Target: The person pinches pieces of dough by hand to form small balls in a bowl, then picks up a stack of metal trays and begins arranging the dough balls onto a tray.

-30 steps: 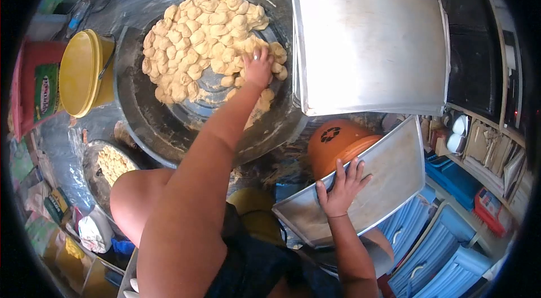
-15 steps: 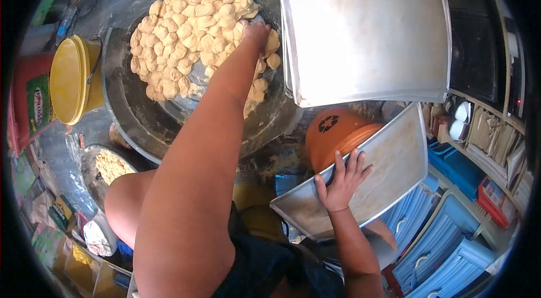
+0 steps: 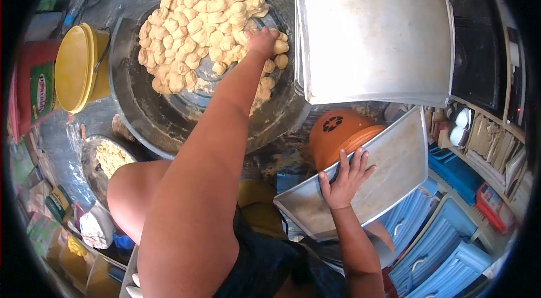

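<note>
A heap of pale, floury dough balls (image 3: 191,27) fills much of a wide dark basin (image 3: 129,95). My left hand (image 3: 262,43) reaches in at the heap's right side, its fingers curled down among the balls; they appear closed on a dough ball, though the fingertips are partly hidden. On the right, a shallow metal baking tray (image 3: 389,157) leans tilted against an orange bucket (image 3: 332,129). My right hand (image 3: 346,182) lies on this tray with fingers spread, the tips crossing its upper rim.
A stack of metal trays (image 3: 377,33) stands right of the basin. Left are a yellow lidded bucket (image 3: 73,70) and a smaller bowl of pale bits (image 3: 110,157). Blue drawers (image 3: 439,264) and a shelf of paper bags (image 3: 487,134) line the right side.
My left hand stays by the right side of the heap, and its fingers now look more curled. The whole view has shifted slightly; my right hand keeps its place on the tray.
</note>
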Available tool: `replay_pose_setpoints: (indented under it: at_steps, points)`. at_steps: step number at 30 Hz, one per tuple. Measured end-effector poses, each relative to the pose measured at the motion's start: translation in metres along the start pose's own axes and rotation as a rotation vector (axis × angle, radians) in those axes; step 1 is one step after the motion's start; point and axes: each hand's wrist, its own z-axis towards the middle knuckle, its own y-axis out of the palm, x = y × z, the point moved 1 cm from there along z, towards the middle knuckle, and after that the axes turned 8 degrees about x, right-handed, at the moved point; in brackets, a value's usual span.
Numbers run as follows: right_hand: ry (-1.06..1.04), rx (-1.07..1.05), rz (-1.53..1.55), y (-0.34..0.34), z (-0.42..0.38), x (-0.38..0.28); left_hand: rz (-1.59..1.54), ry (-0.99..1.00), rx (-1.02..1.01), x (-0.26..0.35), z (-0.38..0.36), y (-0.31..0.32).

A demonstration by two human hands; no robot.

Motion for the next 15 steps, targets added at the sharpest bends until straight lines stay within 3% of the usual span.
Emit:
replay_pose_setpoints:
  at_steps: [4, 8, 10, 12, 14, 15]
  points:
    - [0.023, 0.007, 0.029, -0.001, 0.001, -0.001, -0.087, -0.046, 0.133, -0.005, -0.02, 0.0]
    - [0.031, 0.029, 0.04, 0.0, 0.001, -0.002, -0.226, -0.22, 0.257, -0.019, -0.063, -0.016]
    - [0.036, 0.025, 0.017, -0.001, 0.002, -0.004, -0.541, -0.381, 0.432, -0.032, -0.082, -0.012]
    - [0.048, 0.058, 0.04, 0.0, 0.003, -0.005, -0.577, -0.433, 0.541, -0.04, -0.098, -0.02]
    - [0.052, 0.062, 0.042, -0.001, 0.003, -0.006, -1.027, -0.54, 0.724, -0.049, -0.115, -0.02]
    - [0.063, 0.064, 0.061, -0.001, 0.003, -0.006, -1.01, -0.671, 0.775, -0.034, -0.128, -0.051]
